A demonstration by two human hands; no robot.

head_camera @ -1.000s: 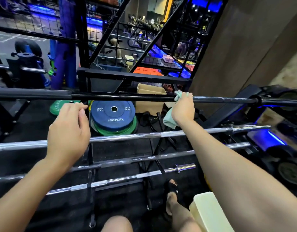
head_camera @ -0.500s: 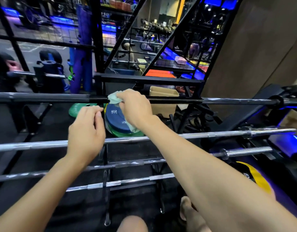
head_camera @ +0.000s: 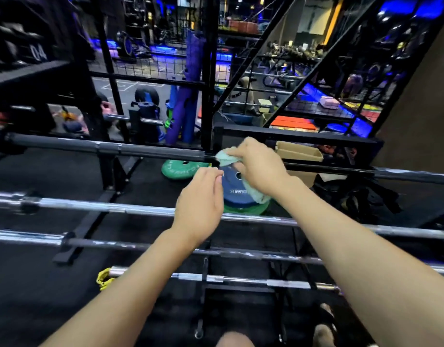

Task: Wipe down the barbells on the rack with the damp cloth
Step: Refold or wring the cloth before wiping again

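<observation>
step: we wipe the top black bar | right hand grips cloth | left hand loosely curled, grasping nothing | next: probably slide cloth along toward the sleeve

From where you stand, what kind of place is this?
Most likely a gym's storage corner: barbells lie across a black rack, a blue weight plate and a green plate sit on the floor.

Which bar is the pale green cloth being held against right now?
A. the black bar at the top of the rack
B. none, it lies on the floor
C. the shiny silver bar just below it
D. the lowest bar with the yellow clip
A: the right hand grips the cloth around the black top bar, well above the silver bars.
</observation>
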